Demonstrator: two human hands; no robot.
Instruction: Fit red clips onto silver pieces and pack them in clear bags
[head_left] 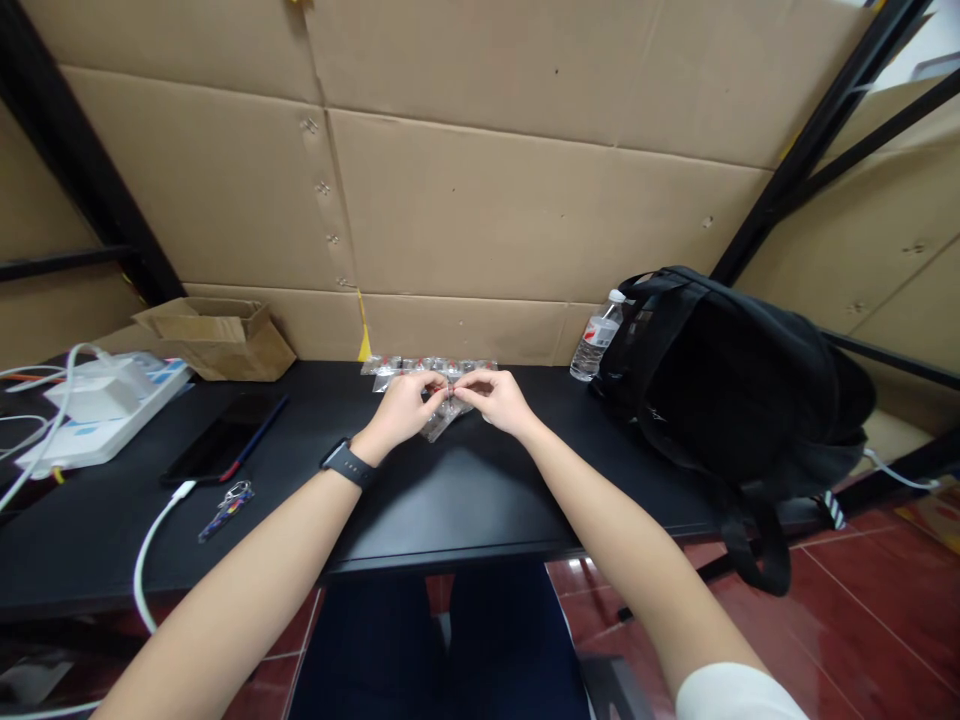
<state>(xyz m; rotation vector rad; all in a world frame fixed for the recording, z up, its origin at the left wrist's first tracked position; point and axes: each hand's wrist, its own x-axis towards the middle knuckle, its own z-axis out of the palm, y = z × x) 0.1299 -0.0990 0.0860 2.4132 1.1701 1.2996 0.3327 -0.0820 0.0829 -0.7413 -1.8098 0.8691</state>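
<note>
My left hand (405,408) and my right hand (496,400) meet over the middle of the black table (450,500), fingers pinched together on a small clear plastic bag (441,422) that hangs between them. What is inside the bag is too small to make out. A row of several similar small clear bags (431,366) with red bits lies just behind the hands, against the cardboard wall. A dark watch sits on my left wrist.
A black backpack (735,390) fills the table's right end, with a water bottle (597,340) beside it. At left lie a phone (217,445) on a white cable, keys (227,506), a white power strip (97,410) and an open cardboard box (217,338).
</note>
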